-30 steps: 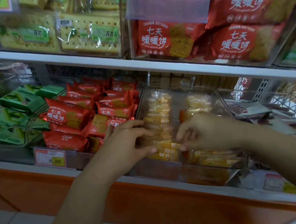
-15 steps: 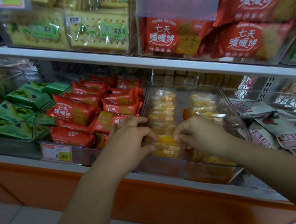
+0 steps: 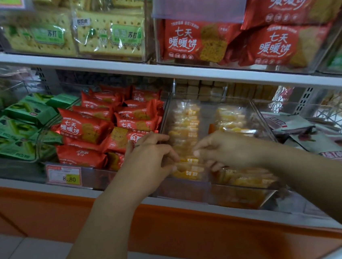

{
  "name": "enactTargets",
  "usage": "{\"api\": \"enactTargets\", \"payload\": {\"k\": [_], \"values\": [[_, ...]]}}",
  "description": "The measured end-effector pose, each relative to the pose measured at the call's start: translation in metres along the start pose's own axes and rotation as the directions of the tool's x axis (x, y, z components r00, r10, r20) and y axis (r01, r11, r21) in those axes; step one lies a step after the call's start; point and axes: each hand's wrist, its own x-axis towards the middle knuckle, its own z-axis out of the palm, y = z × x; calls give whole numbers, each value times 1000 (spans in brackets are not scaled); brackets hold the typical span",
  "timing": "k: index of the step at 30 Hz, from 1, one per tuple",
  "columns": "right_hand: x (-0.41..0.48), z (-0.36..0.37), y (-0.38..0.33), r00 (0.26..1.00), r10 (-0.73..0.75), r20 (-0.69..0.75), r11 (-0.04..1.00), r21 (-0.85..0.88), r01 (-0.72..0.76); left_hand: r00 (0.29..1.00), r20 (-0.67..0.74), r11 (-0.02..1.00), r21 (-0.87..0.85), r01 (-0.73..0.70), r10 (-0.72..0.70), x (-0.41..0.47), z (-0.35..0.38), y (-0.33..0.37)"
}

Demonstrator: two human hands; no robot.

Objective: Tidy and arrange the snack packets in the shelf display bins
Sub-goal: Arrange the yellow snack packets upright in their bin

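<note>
— Shop shelving fills the whole view. Where is the work?

— On the lower shelf (image 3: 24, 186), in the clear bin (image 3: 236, 194) near the middle of its front edge. A bin of red packets (image 3: 85, 127) stands just to its left.

— And the task's goods?

— Yellow packets (image 3: 184, 128) stand in a file along the bin's left wall, running from the back to the front edge. A looser second lot lies along the right wall.

— What are the hands doing?

— Both are at the front edge. The left hand (image 3: 148, 161) has its fingers curled on the left end of the front packets (image 3: 187, 166). The right hand (image 3: 227, 151) pinches their right end. Both appear to be gripping, neither lies flat.

— So what is the step?

— Squaring the front of the file, I judge. It goes best if both ends are pressed back together, so the packets stay parallel to the front wall and do not skew.

— Any risks?

— The wrappers look slick and thin. A hard squeeze may crush the biscuits, and a one-sided push may fan the row out. Light, even fingertips (image 3: 195, 153) should do it, with the printed labels lined up.
</note>
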Motion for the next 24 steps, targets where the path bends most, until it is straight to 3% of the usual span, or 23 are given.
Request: {"api": "enactTargets", "payload": {"k": [2,4,10,14,18,19,21,24], "values": [[-11,-17,-1,988,-35,-152,999,-42,29,1000,-14,1000,0,-5,5,0,0,-2],[-17,-27,-4,972,3,-235,997,72,15,1000,-24,1000,5,-5,5,0,1,-3],[-18,12,-9,988,153,-35,980,134,-147,999,-33,1000,29,-6,7,-2,1,-3],[-8,24,-11,976,203,-77,976,92,-196,999,-43,1000,23,-14,15,-3,2,-4],[-1,0,-8,971,229,-72,959,190,-212,998,-49,999,1,-34,34,-3,2,-7],[2,-10,-9,971,210,-113,972,133,-194,998,-55,999,-2,-36,36,-3,2,-8],[7,-23,-4,971,166,-171,967,-165,-194,997,-64,999,2,-38,38,-3,2,-8],[12,-19,3,993,112,-45,828,-549,-118,998,-48,999,24,-46,47,-3,3,-4]]}}
